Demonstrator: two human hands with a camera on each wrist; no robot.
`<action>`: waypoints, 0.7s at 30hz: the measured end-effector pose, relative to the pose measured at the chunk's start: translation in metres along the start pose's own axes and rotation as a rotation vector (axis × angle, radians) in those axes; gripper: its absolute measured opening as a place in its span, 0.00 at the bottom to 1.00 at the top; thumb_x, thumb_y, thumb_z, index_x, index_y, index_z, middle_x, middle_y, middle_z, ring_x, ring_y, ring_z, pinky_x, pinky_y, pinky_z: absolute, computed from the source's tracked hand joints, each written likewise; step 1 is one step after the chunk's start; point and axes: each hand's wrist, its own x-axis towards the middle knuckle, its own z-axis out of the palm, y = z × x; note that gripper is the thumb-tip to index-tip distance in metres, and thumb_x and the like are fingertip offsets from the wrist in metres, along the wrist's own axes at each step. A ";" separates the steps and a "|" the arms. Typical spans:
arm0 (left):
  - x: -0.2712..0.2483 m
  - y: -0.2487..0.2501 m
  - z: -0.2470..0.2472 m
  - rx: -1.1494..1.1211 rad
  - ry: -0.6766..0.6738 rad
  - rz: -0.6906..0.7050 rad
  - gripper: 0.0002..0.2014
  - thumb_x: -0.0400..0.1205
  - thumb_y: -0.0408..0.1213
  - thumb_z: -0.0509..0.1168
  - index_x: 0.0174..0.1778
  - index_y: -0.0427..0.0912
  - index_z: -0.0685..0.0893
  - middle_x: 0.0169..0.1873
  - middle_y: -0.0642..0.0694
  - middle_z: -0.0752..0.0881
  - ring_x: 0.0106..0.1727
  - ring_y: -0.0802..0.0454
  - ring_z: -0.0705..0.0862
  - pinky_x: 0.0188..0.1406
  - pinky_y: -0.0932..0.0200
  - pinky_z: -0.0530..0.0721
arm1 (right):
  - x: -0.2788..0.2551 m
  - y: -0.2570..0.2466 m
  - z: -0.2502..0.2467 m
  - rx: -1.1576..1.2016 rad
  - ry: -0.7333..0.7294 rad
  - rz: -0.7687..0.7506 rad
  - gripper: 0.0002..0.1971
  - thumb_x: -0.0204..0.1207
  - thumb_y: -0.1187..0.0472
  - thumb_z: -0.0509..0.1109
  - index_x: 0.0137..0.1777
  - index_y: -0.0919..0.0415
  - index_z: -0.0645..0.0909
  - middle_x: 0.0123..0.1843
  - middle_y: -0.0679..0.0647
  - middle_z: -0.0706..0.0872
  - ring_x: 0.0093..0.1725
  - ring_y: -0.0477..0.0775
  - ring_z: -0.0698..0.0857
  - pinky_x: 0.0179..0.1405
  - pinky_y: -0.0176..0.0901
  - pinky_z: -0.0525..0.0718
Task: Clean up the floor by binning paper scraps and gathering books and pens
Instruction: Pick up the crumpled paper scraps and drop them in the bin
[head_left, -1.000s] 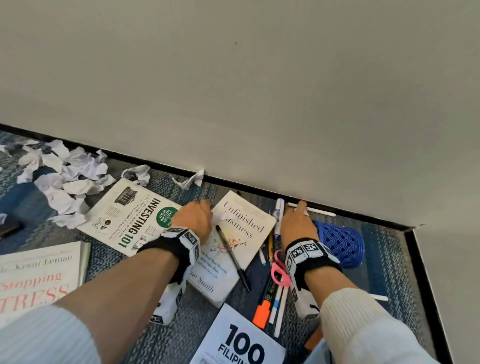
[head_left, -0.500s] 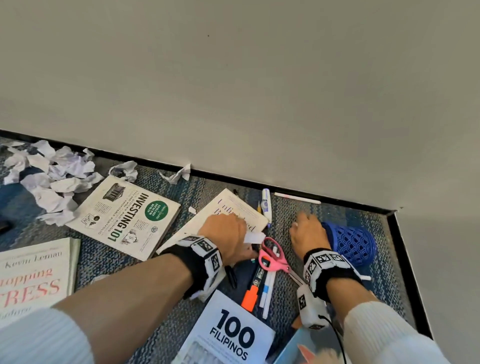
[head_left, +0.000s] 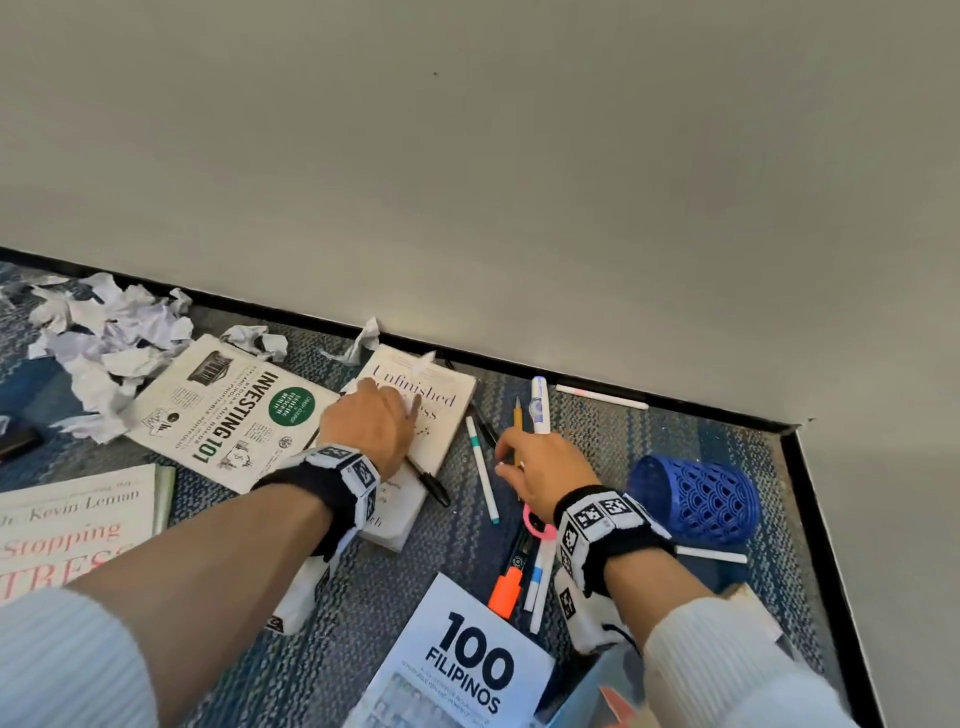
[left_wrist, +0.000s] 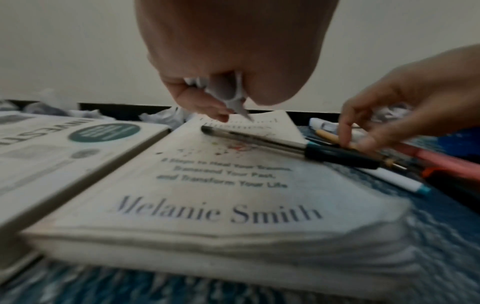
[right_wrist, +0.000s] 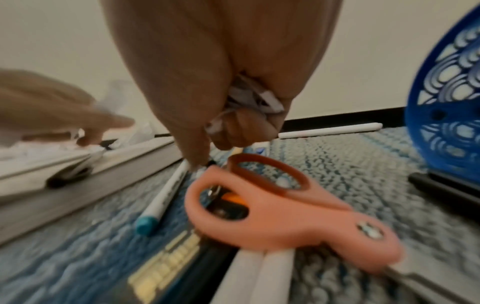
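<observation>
Your left hand (left_wrist: 221, 67) is curled tight around a wad of paper scraps (left_wrist: 228, 92), and white bits poke out between your fingers. It hangs just above the far end of the white book (left_wrist: 207, 185), close to the black pen (left_wrist: 272, 144) that lies across the cover.

Your right hand (right_wrist: 221, 82) is also curled round a wad of paper (right_wrist: 254, 96). Only your pointing finger sticks out, and it reaches down toward the pens on the carpet (head_left: 649, 441), just past the pink scissors (right_wrist: 272, 205).

Both hands are already full, so here is what could go wrong. If you try to pinch one more bit, your fingers may loosen and the wads could drop back onto the floor. The loose bits poking out of your left hand look ready to slip first.

If your left hand bumps the black pen, it might roll off the book and hide among the other pens. Your right finger is close to the scissors, so watch out for the blades.

A big heap of scraps (head_left: 104, 338) waits far off on the left. I cannot see a bin anywhere. The blue holder (head_left: 696, 499) lies tipped over on the right. The books are all flat on the floor.
</observation>
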 end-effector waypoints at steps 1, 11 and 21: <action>0.000 -0.006 -0.003 0.002 0.004 -0.045 0.20 0.88 0.48 0.47 0.62 0.38 0.76 0.53 0.39 0.78 0.44 0.45 0.82 0.39 0.53 0.81 | 0.001 -0.001 0.003 -0.035 -0.014 0.002 0.07 0.80 0.54 0.66 0.56 0.53 0.78 0.49 0.54 0.87 0.51 0.61 0.84 0.46 0.49 0.80; -0.001 -0.010 0.004 -0.011 -0.070 -0.009 0.19 0.85 0.41 0.54 0.66 0.30 0.72 0.60 0.34 0.77 0.53 0.40 0.85 0.47 0.50 0.86 | -0.002 -0.001 0.007 0.011 0.072 0.127 0.09 0.82 0.59 0.60 0.56 0.64 0.74 0.54 0.63 0.82 0.51 0.66 0.83 0.44 0.51 0.77; -0.008 -0.007 -0.022 -0.140 -0.277 -0.070 0.20 0.90 0.35 0.47 0.69 0.26 0.77 0.69 0.29 0.78 0.69 0.36 0.78 0.67 0.51 0.77 | -0.054 0.035 -0.028 0.324 0.269 0.322 0.04 0.79 0.64 0.62 0.50 0.58 0.77 0.40 0.57 0.83 0.29 0.52 0.77 0.33 0.43 0.74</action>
